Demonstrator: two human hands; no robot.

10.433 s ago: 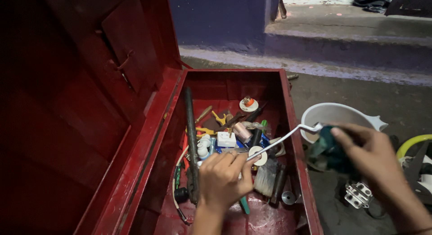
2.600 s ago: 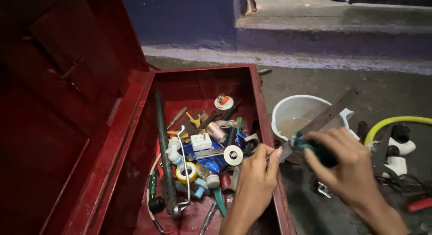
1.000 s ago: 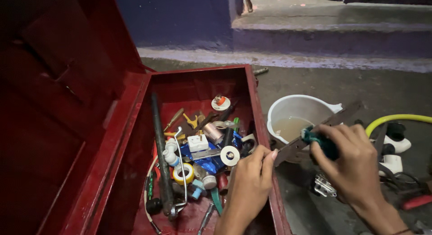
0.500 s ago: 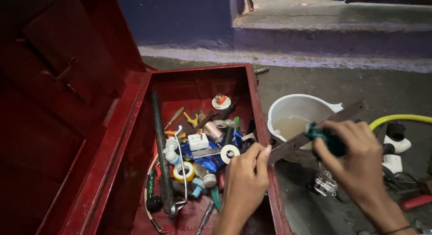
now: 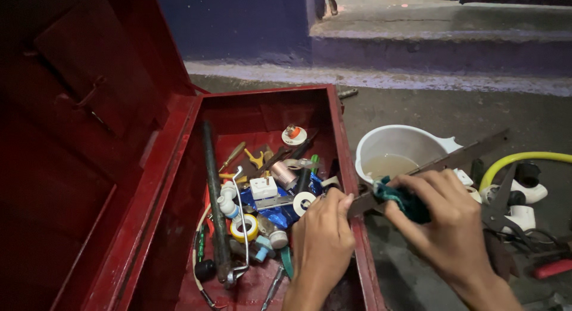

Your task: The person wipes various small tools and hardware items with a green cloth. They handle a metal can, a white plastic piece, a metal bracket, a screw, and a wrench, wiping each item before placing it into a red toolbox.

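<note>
Our left hand (image 5: pixel 322 239) is nearest, resting on the right wall of the red toolbox (image 5: pixel 342 168), fingers curled and pinching the near end of a long flat metal blade (image 5: pixel 444 162). Our right hand (image 5: pixel 444 218) is just beside it, over the concrete floor (image 5: pixel 417 108), closed on a dark teal cloth (image 5: pixel 399 199) that is pressed against the blade. The blade runs up and to the right from the toolbox rim, passing over the white bowl (image 5: pixel 405 145) and ending near the yellow hose (image 5: pixel 518 161).

Inside the toolbox we see loose clutter: a long dark metal bar (image 5: pixel 213 198) along the left side, a roll of yellow tape (image 5: pixel 244 227), a white tape spool (image 5: pixel 304 202), a white socket block (image 5: pixel 263 187), blue foil wrap (image 5: pixel 280 214), and a round white part with an orange centre (image 5: pixel 294 134) at the far end. The lid (image 5: pixel 77 126) stands open on the left.

Right of our hands: dark shears (image 5: pixel 500 210), white pipe fittings (image 5: pixel 527 195), a red-handled tool (image 5: pixel 551 268) at the edge.

The bowl holds cloudy liquid. Beyond it, a concrete step (image 5: pixel 441 46) and a blue wall (image 5: pixel 238 25).
</note>
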